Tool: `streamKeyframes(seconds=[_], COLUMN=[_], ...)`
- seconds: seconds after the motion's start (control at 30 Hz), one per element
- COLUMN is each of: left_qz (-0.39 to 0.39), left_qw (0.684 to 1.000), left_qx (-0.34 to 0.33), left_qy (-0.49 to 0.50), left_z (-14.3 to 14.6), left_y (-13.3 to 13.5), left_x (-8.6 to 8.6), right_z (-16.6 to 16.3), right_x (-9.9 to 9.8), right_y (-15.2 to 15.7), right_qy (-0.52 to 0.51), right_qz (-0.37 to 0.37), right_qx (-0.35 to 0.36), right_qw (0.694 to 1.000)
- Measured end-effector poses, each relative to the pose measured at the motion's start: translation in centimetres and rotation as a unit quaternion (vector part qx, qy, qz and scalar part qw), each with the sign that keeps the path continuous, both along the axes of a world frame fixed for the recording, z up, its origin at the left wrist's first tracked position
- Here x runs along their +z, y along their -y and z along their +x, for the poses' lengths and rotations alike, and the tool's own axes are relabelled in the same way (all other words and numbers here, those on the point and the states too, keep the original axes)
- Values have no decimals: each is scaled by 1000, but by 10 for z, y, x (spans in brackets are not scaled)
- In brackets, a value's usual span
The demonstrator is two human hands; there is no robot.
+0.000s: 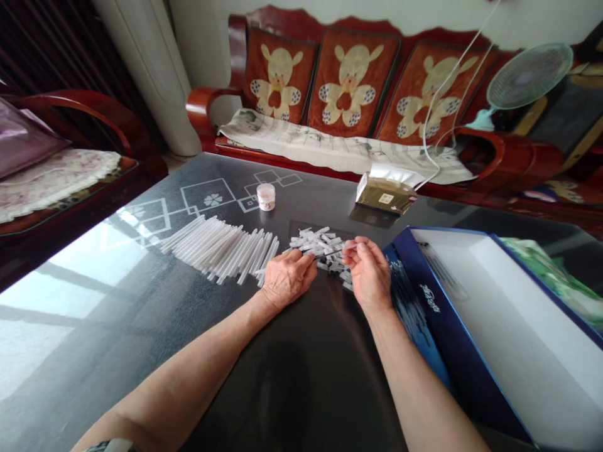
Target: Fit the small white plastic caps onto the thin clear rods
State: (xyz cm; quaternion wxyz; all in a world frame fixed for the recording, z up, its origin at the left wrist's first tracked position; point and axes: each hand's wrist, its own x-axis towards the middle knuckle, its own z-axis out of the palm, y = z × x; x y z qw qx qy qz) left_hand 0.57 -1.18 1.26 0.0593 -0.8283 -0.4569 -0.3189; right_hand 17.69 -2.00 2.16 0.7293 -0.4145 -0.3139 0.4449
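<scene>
- Thin dark rod [325, 254]: you hold it between your two hands, low over the table [141, 326], its left end pinched in your left hand [287, 279] and its right end in the fingertips of your right hand [370, 273]. Both hands are closed in a pinch on it.
- Under and just behind the rod lies a loose pile of short white plastic pieces [320, 242]; your right hand rests on the near edge of that pile.
- To your right stands an open blue box [433, 307] with a white inside. A bundle of thin dark rods lies along its far left inner corner; the rest of the white bottom is bare. More dark rods [405, 295] lie against the outside of its blue wall, right beside your right wrist.
- To your left, a row of long white tubes [221, 248] lies side by side on the table, its near end just beside your left hand.
- Farther back stands a small round jar [266, 196] with a white lid, well apart from your hands.
- A brown tissue box [386, 194] sits near the far edge of the table, behind the blue box.
- Beyond the table are a red wooden sofa [348, 81] with bear-print cushions and a fan [527, 75].
- Nothing lies between your hands and the pile.
</scene>
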Motion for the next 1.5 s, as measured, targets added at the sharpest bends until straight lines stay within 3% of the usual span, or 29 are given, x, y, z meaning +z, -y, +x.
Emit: streamKeyframes(seconds=[0.23, 0.4, 0.5, 0.6, 0.67, 0.9, 1.0, 1.1, 1.27, 1.33, 1.5], left_qz=[24, 33, 42, 44, 45, 41, 27, 13, 1, -5, -13], left_qw=[998, 997, 998, 999, 998, 995, 995, 996, 999, 1000, 1000], left_qx=[-35, -39, -25, 21, 44, 46, 32, 17, 8, 1, -20], left_qy=[-38, -50, -42, -6, 25, 84, 88, 84, 45, 31, 17], left_z=[0, -1, -3, -5, -7, -7, -6, -6, -7, -6, -4], left_y=[-1, -4, -7, -11, -13, -16, -15, -14, -13, -12, -9], left_x=[0, -1, -4, -4, -5, -8, -10, -10, -9, -8, -6], right_z=[-3, -11, -13, -13, -14, -19, -21, -22, -22, -21, -20], right_x=[-5, -11, -9, -6, -6, -9, -8, -8, -12, -14, -18], right_y=[-1, 4, 7, 10, 12, 18, 19, 18, 15, 13, 12], right_qy=[-24, 195, 381, 501, 554, 716, 741, 715, 562, 508, 451], right_qz=[-62, -56, 21, 71, 78, 95, 87, 89, 64, 36, 13], right_qx=[-24, 11, 38, -6, -23, 57, 61, 54, -17, -42, -36], right_qw=[998, 979, 924, 863, 829, 690, 663, 691, 824, 860, 891])
